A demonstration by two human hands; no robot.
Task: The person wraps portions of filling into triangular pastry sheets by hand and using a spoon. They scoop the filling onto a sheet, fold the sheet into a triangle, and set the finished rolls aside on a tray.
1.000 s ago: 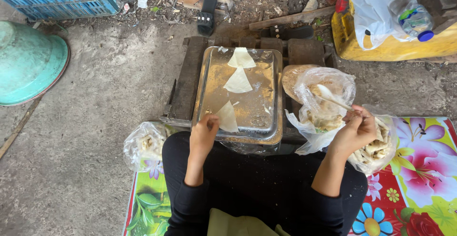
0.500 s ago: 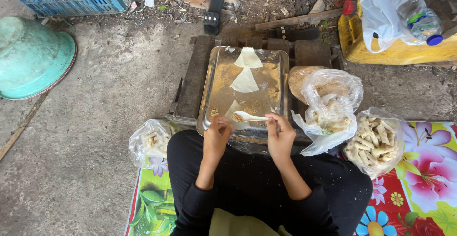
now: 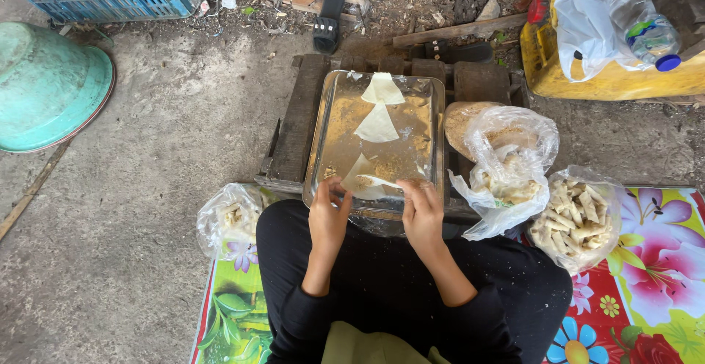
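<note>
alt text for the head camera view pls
Seen from above, a seated person's left hand and right hand work a triangular wrapper with a white spoon on a metal tray, plastic bags of food alongside.
</note>
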